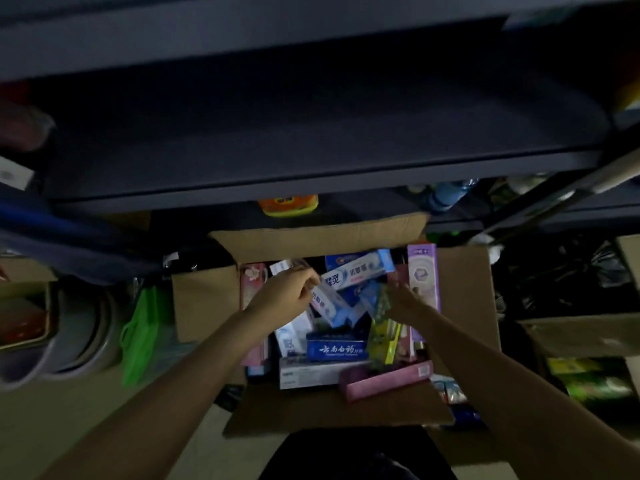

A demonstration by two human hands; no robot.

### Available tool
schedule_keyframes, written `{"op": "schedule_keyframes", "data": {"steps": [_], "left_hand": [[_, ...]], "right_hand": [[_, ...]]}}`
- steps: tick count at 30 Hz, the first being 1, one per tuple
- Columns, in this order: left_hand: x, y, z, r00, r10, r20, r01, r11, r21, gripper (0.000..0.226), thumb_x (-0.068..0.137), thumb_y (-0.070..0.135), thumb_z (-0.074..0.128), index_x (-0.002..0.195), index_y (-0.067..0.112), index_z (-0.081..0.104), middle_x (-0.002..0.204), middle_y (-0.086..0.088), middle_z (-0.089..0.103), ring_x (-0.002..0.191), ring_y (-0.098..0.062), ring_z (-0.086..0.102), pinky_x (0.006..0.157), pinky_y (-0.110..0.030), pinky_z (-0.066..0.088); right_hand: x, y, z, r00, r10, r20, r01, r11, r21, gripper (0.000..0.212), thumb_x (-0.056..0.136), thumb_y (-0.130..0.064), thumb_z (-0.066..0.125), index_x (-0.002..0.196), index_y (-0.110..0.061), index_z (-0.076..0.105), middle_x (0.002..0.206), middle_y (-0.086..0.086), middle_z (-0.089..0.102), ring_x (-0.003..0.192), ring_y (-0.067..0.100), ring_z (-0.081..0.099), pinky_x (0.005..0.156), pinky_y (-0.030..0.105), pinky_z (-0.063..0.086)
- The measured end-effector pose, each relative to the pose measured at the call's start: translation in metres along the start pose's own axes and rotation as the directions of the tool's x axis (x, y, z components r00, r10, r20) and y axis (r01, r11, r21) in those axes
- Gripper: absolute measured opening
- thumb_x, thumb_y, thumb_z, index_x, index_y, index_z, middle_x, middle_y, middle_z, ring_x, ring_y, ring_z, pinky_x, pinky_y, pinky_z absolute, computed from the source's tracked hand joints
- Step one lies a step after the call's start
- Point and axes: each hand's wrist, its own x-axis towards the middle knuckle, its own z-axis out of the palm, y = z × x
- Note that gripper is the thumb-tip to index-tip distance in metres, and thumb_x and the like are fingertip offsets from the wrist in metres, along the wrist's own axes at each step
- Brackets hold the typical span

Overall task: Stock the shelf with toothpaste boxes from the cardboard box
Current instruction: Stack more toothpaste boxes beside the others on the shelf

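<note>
An open cardboard box (pixel 464 289) is seen on the floor below a dark metal shelf (pixel 311 133), its flaps folded outward. It is filled with toothpaste boxes lying at mixed angles. A dark blue toothpaste box (pixel 337 348) with white script lies flat near the middle, and a pink toothpaste box (pixel 384 379) is tilted across the 5 o'clock corner. A purple toothpaste box (pixel 423 275) stands upright against the 2 o'clock wall.

The left hand (pixel 285 294) is reached into the box at about 10 o'clock, its fingers curled around the end of a pale blue-and-white toothpaste box (pixel 325 303). The right hand (pixel 407 301) is held at about 2 o'clock, its fingers stretched toward a yellow-green toothpaste box (pixel 381 327); whether that box is actually gripped cannot be told through the blur.

An orange-and-yellow pack (pixel 289 204) is seen under the shelf at 12 o'clock, and a green bag (pixel 142 327) hangs at 9 o'clock.
</note>
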Motion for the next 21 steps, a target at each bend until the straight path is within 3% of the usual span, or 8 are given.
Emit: {"op": "schedule_keyframes", "data": {"steps": [4, 8, 11, 14, 16, 18, 20, 21], "left_hand": [[0.002, -0.005, -0.001, 0.999, -0.036, -0.025, 0.036, 0.999, -0.012, 0.026, 0.093, 0.008, 0.043, 0.113, 0.011, 0.057, 0.117, -0.002, 0.06, 0.096, -0.013, 0.055, 0.072, -0.017, 0.037], [0.002, -0.002, -0.006, 0.998, -0.056, -0.031, 0.054, 0.997, -0.05, 0.025, 0.093, 0.008, 0.044, 0.114, 0.011, 0.056, 0.119, -0.003, 0.057, 0.095, -0.016, 0.056, 0.071, -0.02, 0.04], [0.0, 0.003, -0.021, 0.998, -0.006, 0.058, 0.013, 0.992, -0.122, 0.037, 0.09, 0.012, 0.056, 0.126, 0.012, 0.048, 0.125, 0.002, 0.049, 0.088, -0.01, 0.051, 0.059, -0.007, 0.037], [-0.01, 0.012, -0.053, 0.991, 0.058, 0.121, -0.025, 0.967, -0.255, 0.04, 0.082, 0.013, 0.07, 0.118, 0.012, 0.053, 0.103, 0.008, 0.052, 0.077, 0.003, 0.052, 0.065, -0.013, 0.038], [-0.025, 0.018, -0.084, 0.994, 0.079, 0.072, -0.041, 0.903, -0.428, 0.026, 0.079, 0.002, 0.069, 0.099, 0.01, 0.056, 0.08, 0.006, 0.057, 0.056, 0.011, 0.053, 0.057, -0.01, 0.041], [-0.046, 0.018, -0.124, 0.999, 0.042, -0.011, -0.041, 0.84, -0.542, 0.022, 0.08, -0.006, 0.065, 0.095, 0.007, 0.055, 0.079, -0.002, 0.059, 0.047, 0.008, 0.052, 0.048, -0.008, 0.041], [-0.072, 0.009, -0.166, 0.991, 0.021, -0.132, -0.097, 0.797, -0.596, 0.017, 0.082, -0.006, 0.062, 0.089, 0.008, 0.056, 0.078, 0.003, 0.064, 0.049, 0.005, 0.055, 0.045, -0.011, 0.042], [-0.086, 0.004, -0.188, 0.979, 0.011, -0.202, -0.136, 0.774, -0.618, 0.017, 0.083, -0.005, 0.06, 0.088, 0.011, 0.057, 0.073, 0.01, 0.066, 0.054, 0.004, 0.057, 0.046, -0.012, 0.043]], "right_hand": [[-0.001, -0.014, 0.007, 1.0, 0.024, -0.01, -0.024, 0.999, 0.046, 0.055, 0.099, -0.017, 0.038, 0.147, -0.004, 0.016, 0.14, 0.023, 0.038, 0.128, 0.037, 0.041, 0.102, 0.041, 0.038], [-0.019, -0.031, -0.006, 0.999, -0.016, -0.036, 0.024, 0.969, 0.247, 0.035, 0.092, -0.01, 0.049, 0.125, -0.013, 0.04, 0.123, 0.018, 0.055, 0.112, 0.033, 0.056, 0.091, 0.038, 0.046], [-0.043, -0.053, -0.056, 0.96, -0.271, 0.067, 0.215, 0.872, 0.441, 0.029, 0.088, -0.004, 0.057, 0.112, -0.018, 0.046, 0.11, 0.014, 0.059, 0.093, 0.025, 0.06, 0.074, 0.022, 0.045], [-0.075, -0.088, -0.127, 0.853, -0.519, 0.058, 0.416, 0.743, 0.524, 0.034, 0.083, 0.008, 0.061, 0.114, -0.001, 0.052, 0.08, -0.002, 0.056, 0.059, -0.002, 0.052, 0.056, 0.013, 0.04], [-0.097, -0.111, -0.165, 0.839, -0.541, -0.051, 0.483, 0.698, 0.528, 0.037, 0.078, 0.008, 0.067, 0.112, 0.0, 0.053, 0.074, -0.001, 0.053, 0.056, -0.005, 0.05, 0.056, 0.01, 0.039], [-0.12, -0.132, -0.199, 0.827, -0.539, -0.158, 0.534, 0.665, 0.522, 0.038, 0.076, -0.001, 0.073, 0.105, -0.011, 0.052, 0.076, 0.004, 0.054, 0.063, 0.001, 0.05, 0.062, 0.016, 0.039], [-0.144, -0.153, -0.233, 0.777, -0.595, -0.207, 0.626, 0.692, 0.36, 0.039, 0.075, -0.018, 0.077, 0.102, -0.02, 0.05, 0.083, 0.0, 0.059, 0.072, 0.007, 0.051, 0.067, 0.02, 0.04], [-0.156, -0.163, -0.25, 0.758, -0.619, -0.204, 0.65, 0.741, 0.17, 0.039, 0.075, -0.027, 0.078, 0.101, -0.023, 0.05, 0.087, -0.002, 0.06, 0.076, 0.009, 0.052, 0.067, 0.022, 0.039]]}}
